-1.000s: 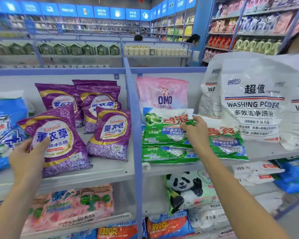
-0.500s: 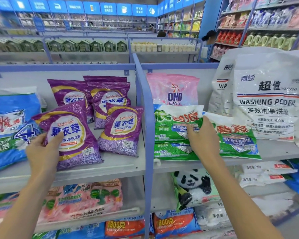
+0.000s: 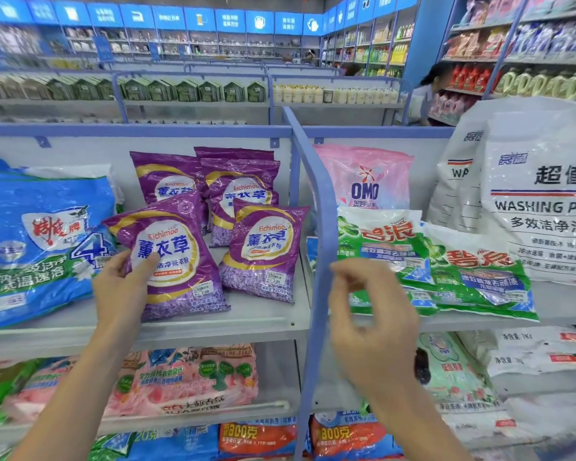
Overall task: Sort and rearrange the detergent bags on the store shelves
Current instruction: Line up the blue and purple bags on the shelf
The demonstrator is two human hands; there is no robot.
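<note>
My left hand point(image 3: 122, 287) grips the lower left edge of a purple lavender detergent bag point(image 3: 173, 254), thumb on its front, at the front of the left shelf point(image 3: 213, 322). More purple bags point(image 3: 263, 251) lean behind and to its right. My right hand point(image 3: 369, 314) hovers in front of the blue shelf divider point(image 3: 320, 227), blurred, fingers loosely curled and holding nothing. Just beyond it, green detergent bags point(image 3: 389, 247) lie stacked on the right shelf, with another green bag point(image 3: 479, 274) overlapping to their right.
A large blue bag point(image 3: 37, 241) lies at the far left. A pink OMO bag point(image 3: 363, 181) stands behind the green ones, and big white washing powder sacks point(image 3: 542, 201) fill the right. Lower shelves hold pink, orange and white bags. A person point(image 3: 426, 91) stands in the far aisle.
My right hand has let go of the green bags and drawn back toward me, in front of the divider. My left hand keeps its hold on the purple bag.
</note>
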